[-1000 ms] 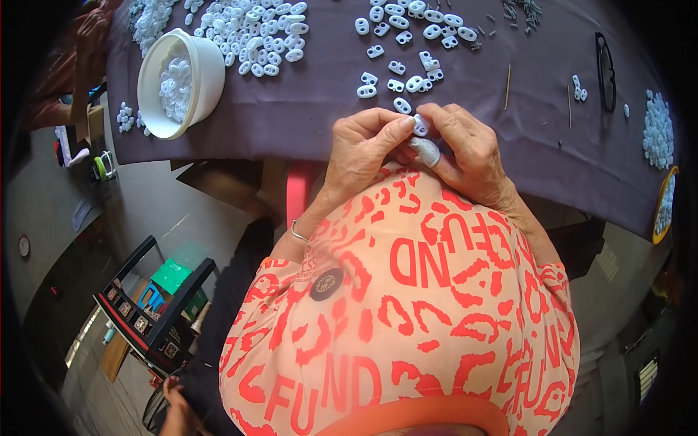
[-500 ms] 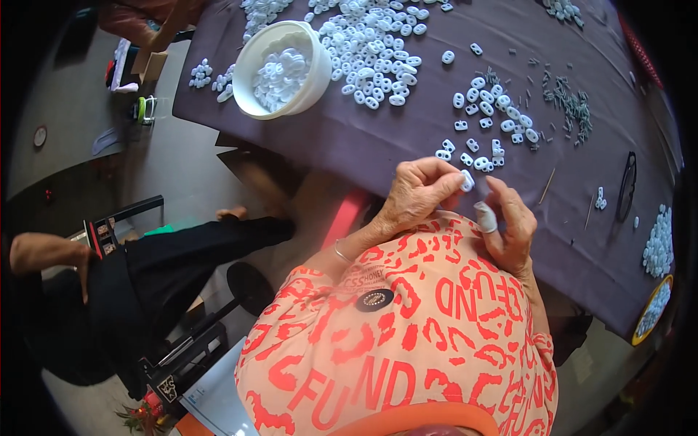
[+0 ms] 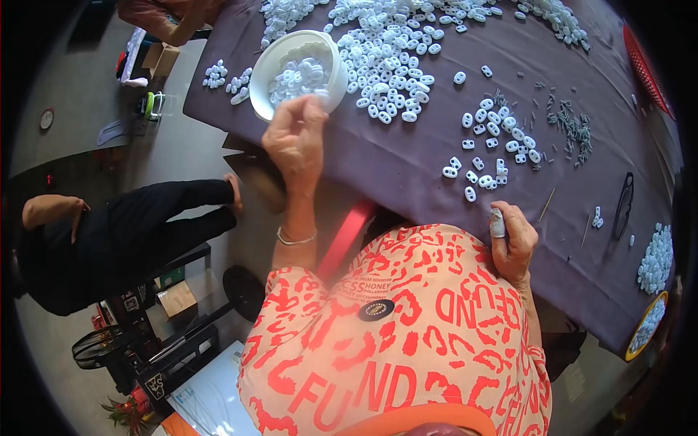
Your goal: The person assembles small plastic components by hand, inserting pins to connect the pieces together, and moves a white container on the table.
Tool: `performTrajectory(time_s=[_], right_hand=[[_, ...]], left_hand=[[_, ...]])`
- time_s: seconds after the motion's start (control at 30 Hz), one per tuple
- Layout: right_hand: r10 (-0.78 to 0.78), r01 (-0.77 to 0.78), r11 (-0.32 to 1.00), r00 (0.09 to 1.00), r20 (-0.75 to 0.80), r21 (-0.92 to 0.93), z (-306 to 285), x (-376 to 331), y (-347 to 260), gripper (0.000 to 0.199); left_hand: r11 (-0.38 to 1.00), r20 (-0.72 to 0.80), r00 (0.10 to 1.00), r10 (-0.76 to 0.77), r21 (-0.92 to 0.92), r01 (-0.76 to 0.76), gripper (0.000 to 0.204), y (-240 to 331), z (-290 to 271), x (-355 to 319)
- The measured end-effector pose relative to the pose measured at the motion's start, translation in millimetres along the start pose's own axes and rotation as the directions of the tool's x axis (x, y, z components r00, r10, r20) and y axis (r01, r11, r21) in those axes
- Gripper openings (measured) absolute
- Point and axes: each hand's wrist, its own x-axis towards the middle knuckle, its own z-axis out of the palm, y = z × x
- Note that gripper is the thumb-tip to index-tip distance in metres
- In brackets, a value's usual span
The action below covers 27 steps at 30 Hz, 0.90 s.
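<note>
My left hand (image 3: 296,142) reaches to the near right rim of a white bowl (image 3: 262,56) holding many small white plastic pieces (image 3: 299,76). Its thumb and fingers are pinched together; whether a piece is between them is hidden. By the table's near edge, my right hand (image 3: 515,243) is closed with the fingers curled, one wrapped in a whitish covering. I cannot make out what it holds, if anything. Just beyond it lies a loose group of white oval two-hole pieces (image 3: 493,129), with one white piece (image 3: 470,194) nearest the edge.
On the dark tablecloth (image 3: 392,163) are a large heap of white pieces (image 3: 385,73), grey spring-like bits (image 3: 573,127), a thin stick (image 3: 547,203) and dark glasses (image 3: 624,206). A yellow-rimmed container (image 3: 647,327) stands right, a red basket (image 3: 646,71) far right. Another person (image 3: 123,240) is at the left.
My left hand has left the spot beside my right hand, where it pinched a white piece, and moved left to the bowl. My right hand has curled more. The person at the left has shifted.
</note>
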Motion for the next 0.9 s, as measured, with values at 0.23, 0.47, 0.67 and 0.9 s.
performTrajectory(time_s=[0.23, 0.47, 0.67, 0.9], right_hand=[[-0.036, 0.037, 0.998, 0.999, 0.017, -0.046, 0, 3, -3, 0.011], [-0.073, 0.074, 0.994, 0.997, 0.020, -0.075, -2, 9, -4, 0.008], [-0.019, 0.016, 0.997, 0.999, -0.043, -0.076, -2, 13, -1, 0.011], [0.027, -0.032, 0.999, 0.994, -0.108, -0.042, -5, 11, 3, 0.019]], left_hand=[[0.930, -0.056, 0.960, 0.273, 0.270, -0.248, 0.014, -29, -6, 51], [0.826, 0.012, 0.928, 0.373, 0.451, -0.338, 0.012, -33, 2, 65], [0.798, 0.067, 0.939, 0.338, 0.508, -0.324, 0.009, -36, 5, 66], [0.736, 0.057, 0.905, 0.422, 0.562, -0.379, 0.013, -36, 3, 63]])
